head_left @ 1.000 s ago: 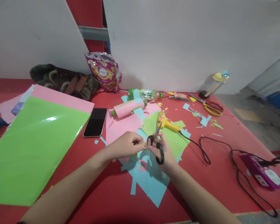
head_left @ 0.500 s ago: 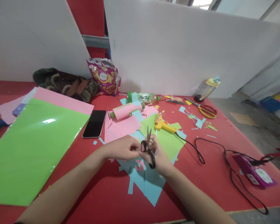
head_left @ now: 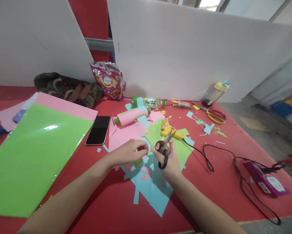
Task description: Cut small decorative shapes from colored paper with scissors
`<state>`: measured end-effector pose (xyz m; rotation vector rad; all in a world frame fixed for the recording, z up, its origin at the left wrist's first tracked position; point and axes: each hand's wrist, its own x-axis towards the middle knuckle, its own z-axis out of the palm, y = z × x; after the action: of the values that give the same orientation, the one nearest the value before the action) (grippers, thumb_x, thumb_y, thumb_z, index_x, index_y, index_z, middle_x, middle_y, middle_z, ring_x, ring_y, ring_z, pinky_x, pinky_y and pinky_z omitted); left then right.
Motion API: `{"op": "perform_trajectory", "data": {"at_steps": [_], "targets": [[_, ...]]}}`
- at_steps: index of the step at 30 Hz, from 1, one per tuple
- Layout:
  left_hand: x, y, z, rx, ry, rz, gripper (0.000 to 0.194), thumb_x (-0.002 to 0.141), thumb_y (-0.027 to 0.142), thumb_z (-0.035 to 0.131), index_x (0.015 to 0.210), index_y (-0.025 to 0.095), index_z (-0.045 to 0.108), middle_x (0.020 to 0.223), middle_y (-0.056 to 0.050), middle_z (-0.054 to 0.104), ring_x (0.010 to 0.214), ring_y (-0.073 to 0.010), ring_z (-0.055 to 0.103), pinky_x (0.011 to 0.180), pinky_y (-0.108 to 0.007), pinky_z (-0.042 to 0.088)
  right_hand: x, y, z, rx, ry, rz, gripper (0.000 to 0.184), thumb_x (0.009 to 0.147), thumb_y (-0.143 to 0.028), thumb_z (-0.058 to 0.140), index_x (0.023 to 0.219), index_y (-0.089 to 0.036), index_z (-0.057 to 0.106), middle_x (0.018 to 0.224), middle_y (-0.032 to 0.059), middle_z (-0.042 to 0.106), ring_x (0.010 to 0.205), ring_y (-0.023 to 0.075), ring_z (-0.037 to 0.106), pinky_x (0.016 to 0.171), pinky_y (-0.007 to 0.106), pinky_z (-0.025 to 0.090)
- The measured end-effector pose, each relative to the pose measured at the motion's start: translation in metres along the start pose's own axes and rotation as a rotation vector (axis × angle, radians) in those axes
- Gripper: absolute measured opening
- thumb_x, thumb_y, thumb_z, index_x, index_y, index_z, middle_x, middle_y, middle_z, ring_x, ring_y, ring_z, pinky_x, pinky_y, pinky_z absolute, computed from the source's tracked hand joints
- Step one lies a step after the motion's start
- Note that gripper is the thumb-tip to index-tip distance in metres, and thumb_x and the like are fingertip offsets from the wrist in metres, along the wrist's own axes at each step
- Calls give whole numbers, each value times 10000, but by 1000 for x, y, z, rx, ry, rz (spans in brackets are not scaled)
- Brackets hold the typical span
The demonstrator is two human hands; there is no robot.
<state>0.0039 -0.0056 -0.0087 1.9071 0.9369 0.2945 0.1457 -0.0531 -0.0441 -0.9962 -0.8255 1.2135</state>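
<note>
My right hand (head_left: 171, 161) grips black-handled scissors (head_left: 163, 152), with its fingers through the loops and the blades slightly apart, pointing up and away. A tiny pink scrap (head_left: 152, 148) shows by that hand's thumb tip. My left hand (head_left: 133, 151) is curled with the fingertips pressed together, a short gap from the right hand; what they hold, if anything, is too small to make out. Beneath both hands lie light blue paper (head_left: 158, 198), a round pink cutout (head_left: 145, 173) with a green mark, and small scraps.
A yellow glue gun (head_left: 172, 132) lies on green paper beyond my right hand, its black cord running to a purple power strip (head_left: 266, 182). A phone (head_left: 98, 130), a pink-wrapped tube (head_left: 132, 116), a green bottle (head_left: 149, 102) and larger scissors (head_left: 215, 116) lie around.
My hands have drawn apart. The right hand with the scissors has shifted right and turned, so the blades now lean to the right. The round pink cutout is more exposed.
</note>
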Motion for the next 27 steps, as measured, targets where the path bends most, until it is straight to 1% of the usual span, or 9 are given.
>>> {"op": "perform_trajectory", "data": {"at_steps": [4,7,13,18,23,27], "targets": [[2,1,10,-69,91,34,151,739,240,404,732,152,526,681,10,540,637,-105,486,585,-193,377,0,-1,1,-2,32,-26,351,584,-94,613,789,-237,366,635,-83,491,593,81,476,575,213,372],[3,3,15,-87,137,39,160,748,253,405,724,147,522,670,11,531,627,-101,482,578,-192,382,0,-2,1,-13,47,-26,359,577,-97,621,786,-234,363,642,-79,487,599,86,478,577,220,374],[3,6,18,-75,172,47,189,759,249,393,639,148,498,584,32,483,570,-91,458,541,-191,365,-1,-3,1,-41,44,-23,357,596,-114,626,789,-241,354,658,-70,477,605,91,472,565,220,374],[3,6,23,-12,218,87,209,765,252,396,614,140,487,580,31,491,544,-81,434,519,-185,338,-2,-3,0,-50,37,-35,363,604,-135,636,802,-247,354,670,-62,475,612,96,478,567,224,381],[4,5,28,-14,262,90,259,788,287,379,618,133,500,592,16,513,567,-88,452,537,-187,349,-2,-3,1,-36,36,-43,365,607,-125,637,800,-250,354,669,-65,476,638,98,489,597,228,383],[3,5,28,-15,284,89,272,790,289,377,614,132,513,582,11,513,565,-91,459,533,-188,356,-3,-4,3,-28,29,-30,355,604,-109,630,793,-243,360,668,-66,477,617,89,472,594,224,377]]}}
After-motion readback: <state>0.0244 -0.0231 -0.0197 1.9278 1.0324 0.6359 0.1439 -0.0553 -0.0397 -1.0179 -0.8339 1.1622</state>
